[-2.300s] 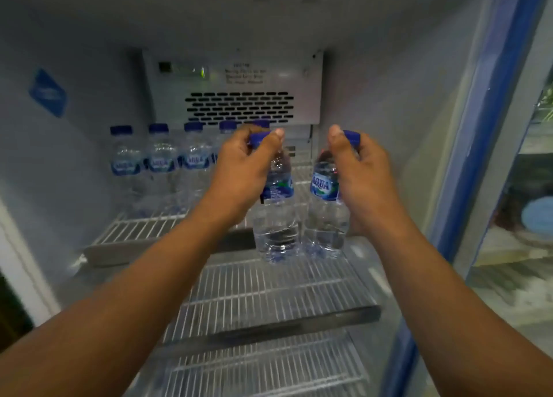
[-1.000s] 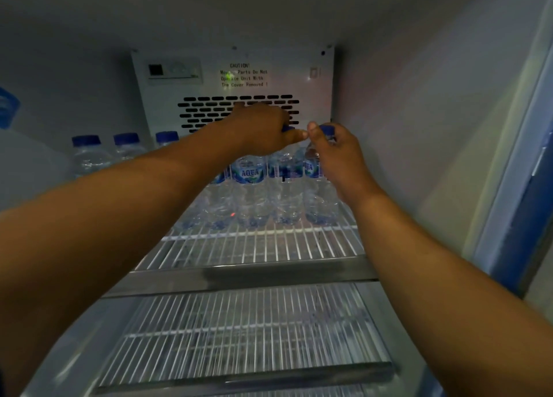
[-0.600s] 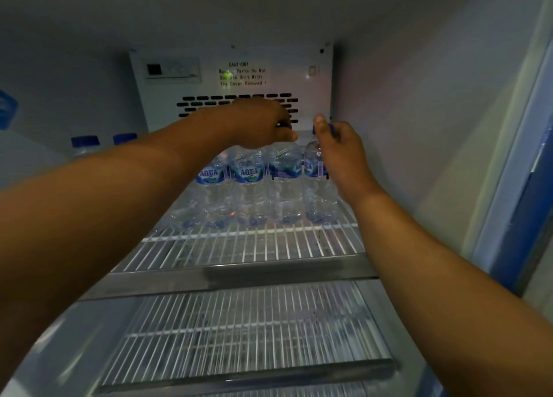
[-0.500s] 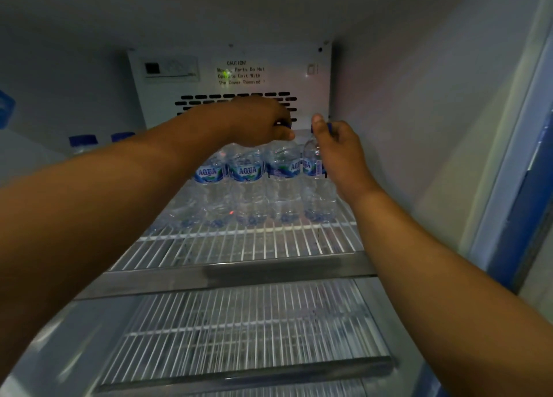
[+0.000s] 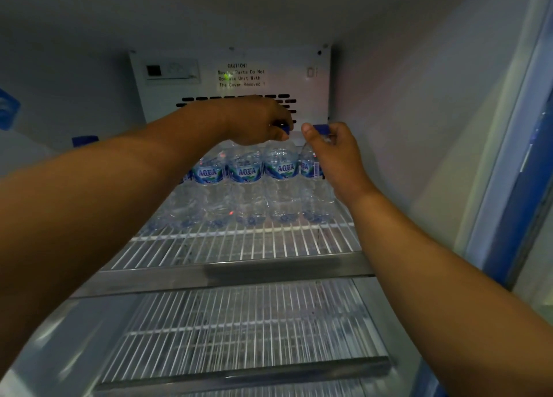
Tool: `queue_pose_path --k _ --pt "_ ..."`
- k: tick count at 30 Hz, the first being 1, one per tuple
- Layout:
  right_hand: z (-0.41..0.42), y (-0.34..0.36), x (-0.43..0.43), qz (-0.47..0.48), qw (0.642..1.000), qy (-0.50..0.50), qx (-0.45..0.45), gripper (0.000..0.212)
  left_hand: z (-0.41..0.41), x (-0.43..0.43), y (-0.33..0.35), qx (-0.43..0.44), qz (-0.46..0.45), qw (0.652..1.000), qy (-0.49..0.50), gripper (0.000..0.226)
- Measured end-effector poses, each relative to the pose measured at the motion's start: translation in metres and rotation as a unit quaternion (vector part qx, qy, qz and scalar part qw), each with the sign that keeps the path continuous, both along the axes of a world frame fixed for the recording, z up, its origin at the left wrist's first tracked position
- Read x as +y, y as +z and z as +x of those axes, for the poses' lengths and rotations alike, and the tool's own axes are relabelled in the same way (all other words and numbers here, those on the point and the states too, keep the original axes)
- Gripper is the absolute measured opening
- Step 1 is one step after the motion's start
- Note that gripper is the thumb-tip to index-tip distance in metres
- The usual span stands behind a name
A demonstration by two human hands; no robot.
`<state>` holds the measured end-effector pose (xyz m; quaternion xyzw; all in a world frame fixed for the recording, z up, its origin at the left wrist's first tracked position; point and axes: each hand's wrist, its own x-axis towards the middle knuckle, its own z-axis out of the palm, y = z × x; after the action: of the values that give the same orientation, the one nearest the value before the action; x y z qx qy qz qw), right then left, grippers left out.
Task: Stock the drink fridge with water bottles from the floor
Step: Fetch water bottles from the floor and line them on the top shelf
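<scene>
Once both bottles reached the back row w/ the rest, left hand point(image 5: 257, 121) & right hand point(image 5: 332, 148) kept fingers clamped on caps; release seemed next.

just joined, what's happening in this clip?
A person is stocking a drink fridge. Both arms reach to the back of the upper wire shelf, where a row of Aqua water bottles stands. The left hand grips the cap of one bottle; the right hand holds the rightmost bottle by its blue cap. Both bottles appear to be standing on the shelf, not yet let go. The lower shelf holds nothing in view.
</scene>
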<state>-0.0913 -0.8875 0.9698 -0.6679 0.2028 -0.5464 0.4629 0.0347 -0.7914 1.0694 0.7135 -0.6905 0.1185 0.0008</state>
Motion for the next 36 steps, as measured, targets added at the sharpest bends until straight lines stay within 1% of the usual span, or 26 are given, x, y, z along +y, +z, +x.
queue_pose_path --k 12,16,19,24,27,36 --pt "-0.005 0.001 -0.001 0.004 1.000 0.024 -0.019 0.022 -0.002 -0.002 0.000 0.029 0.009 1.000 0.001 0.037" --pt "-0.006 0.001 -0.003 -0.010 1.000 0.021 -0.007 0.023 -0.002 0.000 0.000 0.037 0.008 0.999 0.004 0.038" --pt "-0.007 0.002 -0.004 -0.027 0.999 0.016 0.010 0.020 -0.001 0.003 -0.001 0.052 0.002 0.999 0.004 0.039" --pt "-0.008 0.002 -0.005 -0.025 0.999 0.028 -0.002 0.014 -0.003 0.007 -0.004 0.066 -0.023 0.997 -0.014 0.038" --pt "-0.007 0.000 -0.006 -0.010 0.999 0.037 -0.004 0.013 -0.002 0.005 -0.007 0.074 -0.036 0.996 -0.018 0.035" --pt "-0.006 0.001 -0.007 -0.031 0.998 0.038 0.024 0.014 -0.002 0.002 -0.011 0.078 -0.054 0.995 -0.022 0.034"
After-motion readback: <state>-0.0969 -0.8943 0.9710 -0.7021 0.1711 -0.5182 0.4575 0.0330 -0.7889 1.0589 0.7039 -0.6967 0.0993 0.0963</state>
